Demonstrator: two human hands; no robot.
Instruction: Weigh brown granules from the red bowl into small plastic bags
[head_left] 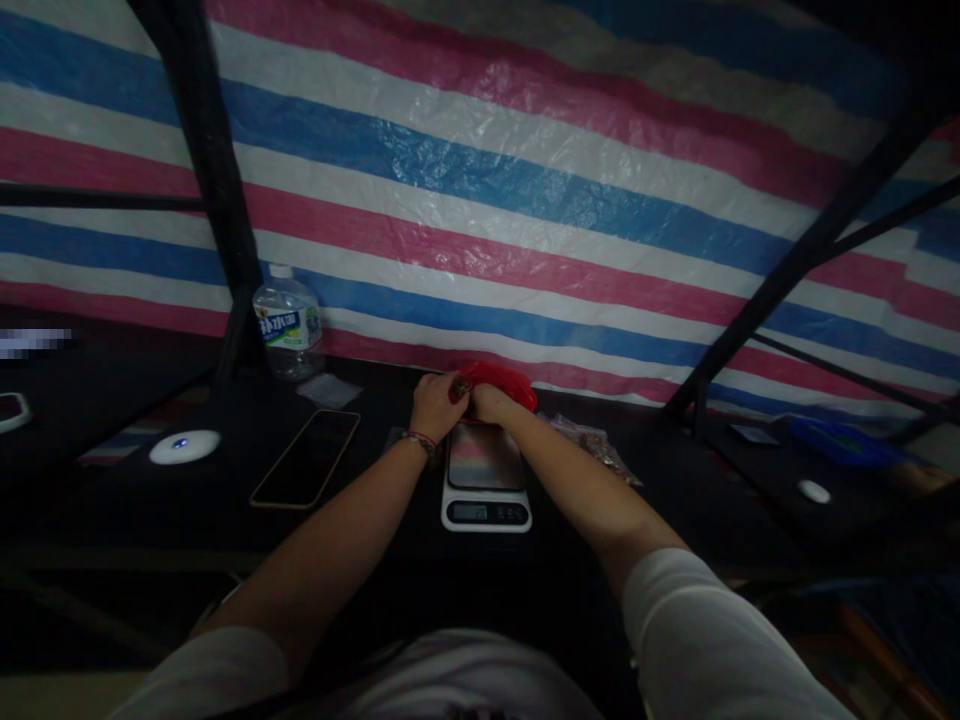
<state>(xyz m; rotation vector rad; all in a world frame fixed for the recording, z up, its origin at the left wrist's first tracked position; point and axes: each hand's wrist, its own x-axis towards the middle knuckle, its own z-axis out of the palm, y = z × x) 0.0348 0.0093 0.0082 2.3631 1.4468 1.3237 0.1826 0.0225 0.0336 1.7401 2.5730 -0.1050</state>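
My left hand (437, 406) is closed at the left edge of a crumpled red plastic bag (504, 380). Small dark brown bits (460, 388) show by its fingertips, too blurred to name. Close beside it, my right hand (488, 403) reaches to the bag's mouth, its fingers hidden from me. Both hands are over the far end of a white digital kitchen scale (486, 482) with a shiny plate and a dim, unreadable display. To the right, partly behind my right forearm, lies a clear plastic bag with brownish pieces (600, 448).
A smartphone (307, 460) and a white round device (185, 446) lie on the black table at left. Behind them are a large clear bottle (289, 325) and a small clear bag (330, 391). Black frame posts flank a striped sheet (487, 230). Another person's hand (926, 478) appears far right.
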